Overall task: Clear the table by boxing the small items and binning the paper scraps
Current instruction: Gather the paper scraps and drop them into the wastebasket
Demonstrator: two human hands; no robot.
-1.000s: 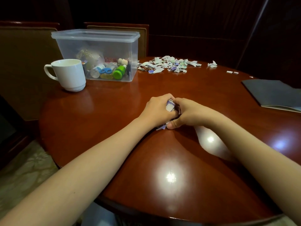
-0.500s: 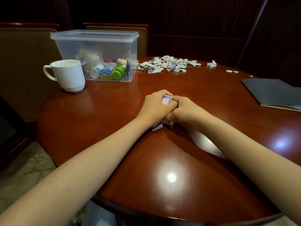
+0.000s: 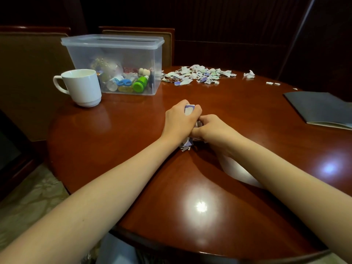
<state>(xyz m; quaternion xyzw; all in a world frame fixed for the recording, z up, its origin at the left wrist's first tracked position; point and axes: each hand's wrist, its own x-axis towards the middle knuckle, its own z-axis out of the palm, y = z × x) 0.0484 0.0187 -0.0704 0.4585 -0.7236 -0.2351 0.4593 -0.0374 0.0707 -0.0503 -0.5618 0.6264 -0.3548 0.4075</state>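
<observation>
Now my left hand and my right hand pressed together, both curled round bunch of torn white-purple paper scraps, mid round red-brown wooden table; bigger scrap heap beside clear lidded plastic box.

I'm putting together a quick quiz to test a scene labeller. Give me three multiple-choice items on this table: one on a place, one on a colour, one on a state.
1. Where does the white mug stand?
A) left of the clear box
B) inside it
C) on a chair

2. What colour is the folder at the right?
A) yellow
B) dark grey
C) white

3. What are the left hand and right hand doing?
A) lying flat, empty
B) lifting a lid
C) holding paper scraps between them

Answers:
1 A: the mug stands on the table at the box's left wall.
2 B: its cover shows dark grey.
3 C: each hand's grip closes on scraps that poke out.
</observation>
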